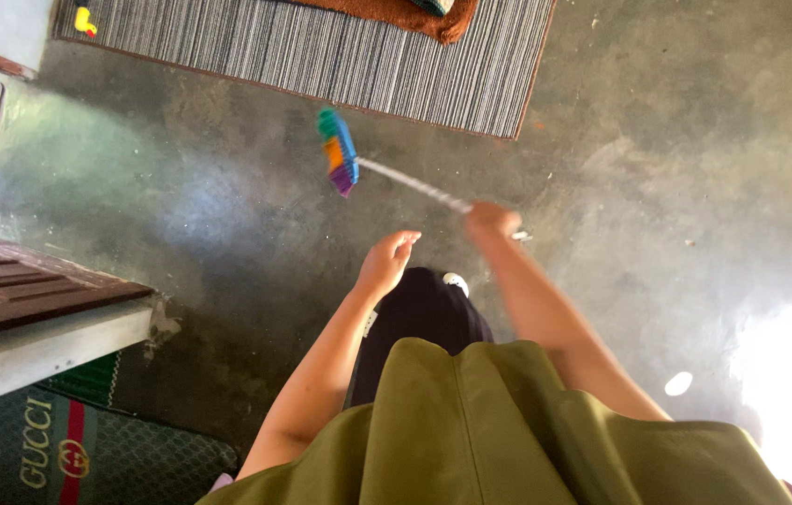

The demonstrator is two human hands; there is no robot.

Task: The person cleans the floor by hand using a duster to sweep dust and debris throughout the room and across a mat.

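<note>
The right hand (492, 221) grips the thin stick of a light, colourful broom (339, 152) in the upper middle, while the left hand (386, 262) hangs open and empty.

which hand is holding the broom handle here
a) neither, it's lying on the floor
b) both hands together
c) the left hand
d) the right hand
d: the right hand is closed around the striped handle of the broom, while the left hand is open and apart from it, holding nothing.
</note>
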